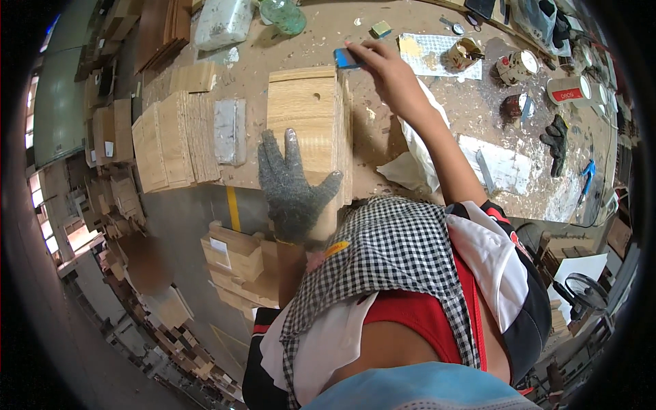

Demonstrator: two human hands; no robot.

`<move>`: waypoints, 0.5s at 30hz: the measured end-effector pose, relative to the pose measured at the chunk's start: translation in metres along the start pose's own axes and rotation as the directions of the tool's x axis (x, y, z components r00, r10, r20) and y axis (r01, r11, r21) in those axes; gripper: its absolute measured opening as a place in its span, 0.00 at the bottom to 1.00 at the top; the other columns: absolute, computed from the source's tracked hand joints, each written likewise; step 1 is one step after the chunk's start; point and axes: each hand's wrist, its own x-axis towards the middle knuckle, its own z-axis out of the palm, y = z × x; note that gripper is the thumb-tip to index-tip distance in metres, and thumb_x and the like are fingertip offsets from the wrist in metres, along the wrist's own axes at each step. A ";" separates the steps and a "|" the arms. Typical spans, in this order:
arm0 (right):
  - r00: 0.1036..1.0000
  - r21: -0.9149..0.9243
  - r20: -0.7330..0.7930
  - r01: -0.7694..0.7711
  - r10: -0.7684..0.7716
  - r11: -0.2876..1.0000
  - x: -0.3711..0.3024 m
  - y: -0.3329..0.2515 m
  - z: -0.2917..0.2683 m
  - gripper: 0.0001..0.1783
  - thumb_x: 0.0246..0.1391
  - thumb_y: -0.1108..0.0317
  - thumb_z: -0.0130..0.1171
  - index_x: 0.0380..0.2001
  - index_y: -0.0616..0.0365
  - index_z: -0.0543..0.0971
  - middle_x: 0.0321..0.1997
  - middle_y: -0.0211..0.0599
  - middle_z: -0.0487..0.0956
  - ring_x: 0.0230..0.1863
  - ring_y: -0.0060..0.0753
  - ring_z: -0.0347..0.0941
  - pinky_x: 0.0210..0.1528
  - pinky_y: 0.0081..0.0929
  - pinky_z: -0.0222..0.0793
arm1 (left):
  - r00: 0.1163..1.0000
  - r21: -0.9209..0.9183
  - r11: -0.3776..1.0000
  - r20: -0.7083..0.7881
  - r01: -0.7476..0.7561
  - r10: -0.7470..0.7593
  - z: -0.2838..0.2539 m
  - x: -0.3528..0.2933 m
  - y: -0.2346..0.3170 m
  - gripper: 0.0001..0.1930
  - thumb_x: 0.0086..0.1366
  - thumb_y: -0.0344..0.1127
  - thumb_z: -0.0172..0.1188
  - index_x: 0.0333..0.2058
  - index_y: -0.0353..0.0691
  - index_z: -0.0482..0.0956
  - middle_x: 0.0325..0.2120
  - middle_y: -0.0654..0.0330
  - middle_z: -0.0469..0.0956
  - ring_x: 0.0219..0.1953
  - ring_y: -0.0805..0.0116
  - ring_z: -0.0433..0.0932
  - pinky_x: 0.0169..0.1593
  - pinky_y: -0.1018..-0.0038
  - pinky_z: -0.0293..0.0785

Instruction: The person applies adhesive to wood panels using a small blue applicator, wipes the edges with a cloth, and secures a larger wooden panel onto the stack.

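Observation:
My left hand (297, 184), in a grey knitted glove, lies flat with fingers apart on the top of a stack of light wood-grain boards (301, 99). The top board has a small round mark or hole near its far right side. My bare right hand (389, 72) pinches a small blue block (346, 59) beside the far right corner of the stack. Between that arm and the stack lies a crumpled white cloth or sheet (413, 160).
More boards (167, 140) lean in a row at left, beside a grey-white block (230, 132). Paint-stained cups (517, 67), a dark glove (555, 145) and a scraper blade (485, 171) are at right. A green plastic container (283, 17) stands at the back of the workbench (372, 116).

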 end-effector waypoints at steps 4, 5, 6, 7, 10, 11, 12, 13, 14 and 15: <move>0.998 0.027 -0.002 0.062 -0.062 0.998 0.006 0.001 -0.007 0.27 0.55 0.82 0.52 0.58 0.50 0.75 0.53 0.47 0.76 0.49 0.52 0.76 0.51 0.40 0.74 | 1.000 0.013 1.000 -0.002 0.005 -0.005 -0.001 0.000 0.000 0.52 0.46 0.54 0.73 0.65 0.34 0.60 0.64 0.26 0.53 0.63 0.25 0.58 0.62 0.42 0.60; 0.988 0.092 -0.033 0.156 -0.154 0.983 0.007 0.003 -0.004 0.28 0.54 0.84 0.52 0.57 0.50 0.75 0.53 0.46 0.76 0.48 0.50 0.76 0.50 0.38 0.75 | 1.000 0.010 1.000 -0.027 -0.008 0.009 0.000 -0.001 0.000 0.52 0.45 0.54 0.73 0.65 0.34 0.61 0.64 0.26 0.54 0.63 0.25 0.58 0.62 0.42 0.60; 0.988 0.092 -0.031 0.155 -0.153 0.984 0.008 0.005 -0.003 0.28 0.54 0.84 0.52 0.57 0.50 0.75 0.53 0.46 0.76 0.48 0.50 0.76 0.50 0.38 0.75 | 1.000 0.008 1.000 -0.026 -0.007 0.007 0.001 -0.002 0.000 0.52 0.45 0.54 0.73 0.65 0.34 0.61 0.64 0.26 0.54 0.63 0.25 0.58 0.62 0.42 0.60; 0.985 0.077 0.045 0.162 -0.166 0.984 0.009 0.007 -0.002 0.28 0.53 0.85 0.52 0.57 0.50 0.75 0.54 0.44 0.76 0.48 0.49 0.77 0.50 0.37 0.75 | 0.999 0.010 1.000 -0.032 -0.011 0.011 0.002 -0.003 -0.001 0.52 0.45 0.54 0.73 0.65 0.34 0.61 0.63 0.26 0.54 0.63 0.25 0.59 0.62 0.42 0.61; 0.980 0.024 0.075 0.180 -0.182 0.983 0.014 0.015 -0.002 0.30 0.50 0.87 0.52 0.56 0.51 0.75 0.56 0.41 0.76 0.47 0.47 0.78 0.48 0.36 0.77 | 0.999 0.013 1.000 -0.044 -0.020 0.021 0.004 -0.004 0.000 0.51 0.45 0.54 0.73 0.64 0.33 0.62 0.63 0.25 0.54 0.63 0.26 0.59 0.62 0.42 0.61; 0.982 0.002 0.084 0.172 -0.172 0.985 0.016 0.015 -0.006 0.31 0.49 0.88 0.51 0.56 0.51 0.76 0.56 0.41 0.76 0.48 0.47 0.78 0.48 0.36 0.78 | 0.998 0.017 1.000 -0.052 -0.027 0.027 0.003 -0.004 0.000 0.51 0.45 0.54 0.73 0.64 0.33 0.62 0.63 0.25 0.54 0.63 0.26 0.59 0.62 0.42 0.61; 0.982 -0.018 0.091 0.165 -0.163 0.986 0.017 0.015 -0.007 0.31 0.48 0.88 0.51 0.55 0.51 0.76 0.57 0.41 0.76 0.48 0.46 0.78 0.49 0.36 0.78 | 0.998 0.018 1.000 -0.052 -0.026 0.027 0.003 -0.005 0.000 0.51 0.45 0.54 0.73 0.64 0.33 0.62 0.63 0.25 0.54 0.63 0.26 0.59 0.62 0.42 0.61; 0.963 -0.008 0.060 0.263 -0.262 0.965 0.017 0.016 -0.005 0.32 0.47 0.89 0.51 0.56 0.51 0.76 0.57 0.41 0.75 0.50 0.46 0.78 0.49 0.37 0.78 | 0.999 0.018 1.000 -0.040 -0.017 0.018 0.003 -0.005 0.001 0.51 0.45 0.54 0.74 0.64 0.33 0.62 0.63 0.25 0.54 0.63 0.26 0.59 0.62 0.42 0.61; 0.963 -0.007 0.061 0.264 -0.263 0.965 0.017 0.016 -0.003 0.32 0.47 0.89 0.51 0.56 0.51 0.76 0.57 0.41 0.75 0.50 0.46 0.78 0.49 0.37 0.78 | 1.000 0.019 1.000 -0.028 -0.009 0.009 0.003 -0.005 0.001 0.51 0.45 0.54 0.74 0.64 0.33 0.62 0.63 0.25 0.54 0.63 0.26 0.58 0.62 0.42 0.61; 0.955 -0.035 0.074 0.289 -0.286 0.957 0.018 0.015 -0.002 0.32 0.48 0.89 0.51 0.56 0.50 0.76 0.57 0.41 0.75 0.51 0.47 0.77 0.50 0.38 0.77 | 1.000 0.018 1.000 -0.028 -0.010 0.010 0.002 -0.005 0.001 0.51 0.45 0.54 0.74 0.64 0.33 0.62 0.63 0.25 0.54 0.63 0.26 0.58 0.62 0.42 0.61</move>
